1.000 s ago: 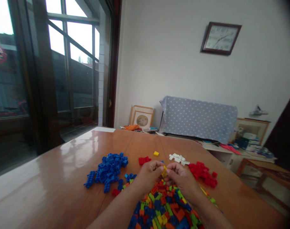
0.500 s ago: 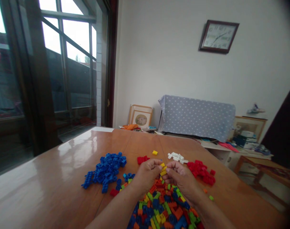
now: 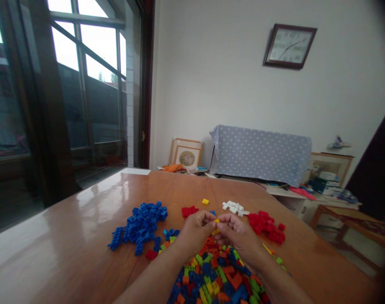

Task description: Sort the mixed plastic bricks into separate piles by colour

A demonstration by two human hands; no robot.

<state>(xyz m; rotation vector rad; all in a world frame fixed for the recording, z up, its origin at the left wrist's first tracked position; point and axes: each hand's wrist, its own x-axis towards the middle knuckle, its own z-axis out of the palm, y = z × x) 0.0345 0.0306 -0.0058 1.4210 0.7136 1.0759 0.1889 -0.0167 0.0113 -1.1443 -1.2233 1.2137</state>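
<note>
Stretching beneath and beyond both hands, a glossy wooden table point(image 3: 68, 253) carries everything at work. Largest of the loads is the mixed heap of bricks point(image 3: 211, 274), nearer the body than the hands and between the forearms; its colours lie jumbled, so much looks left to deal with. Left of the hands sits an all-blue pile point(image 3: 144, 221), apparently the biggest portion already grouped. The left hand point(image 3: 197, 228) and right hand point(image 3: 235, 230) meet over the heap's far edge, thumbs and fingers pinching small yellow pieces point(image 3: 215, 231) between them; whether these are joined cannot be told, so that step seems unfinished. Right of the right hand lies a red pile point(image 3: 266, 228), grouped as well. Beyond the right hand is a smaller white cluster point(image 3: 235, 207), and just past the left hand a short red row point(image 3: 189, 211). Smallest, a lone yellow brick point(image 3: 205, 201) rests farther beyond the hands, the only yellow set apart there.
</note>
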